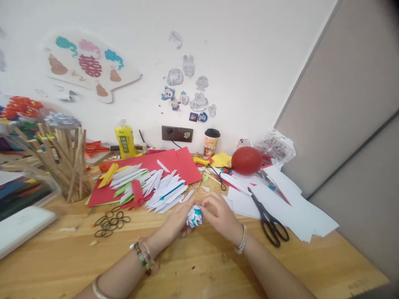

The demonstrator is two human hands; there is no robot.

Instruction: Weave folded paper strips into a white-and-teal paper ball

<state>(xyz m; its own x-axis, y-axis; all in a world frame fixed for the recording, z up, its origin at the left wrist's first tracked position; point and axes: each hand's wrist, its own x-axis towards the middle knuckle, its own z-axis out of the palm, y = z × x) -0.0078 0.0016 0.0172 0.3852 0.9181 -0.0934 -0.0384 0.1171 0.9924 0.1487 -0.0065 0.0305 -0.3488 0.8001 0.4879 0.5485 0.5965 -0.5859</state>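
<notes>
Hands meet mid-tabletop — left hand (177, 220) and right hand (220, 216) both pinch a folded white-and-blue paper bundle (194, 216), fingers curled; black scissors (269, 222) lie just beside, rightward.

paper ball (195, 216) showing white with teal | paper strips (162, 189) showing white | sheet (177, 164) showing red | balloon (247, 160) glowing red | scissors (269, 224) showing black | bottle (124, 141) showing yellow | rubber bands (110, 221) showing black | table (193, 265) showing light wood grain
</notes>
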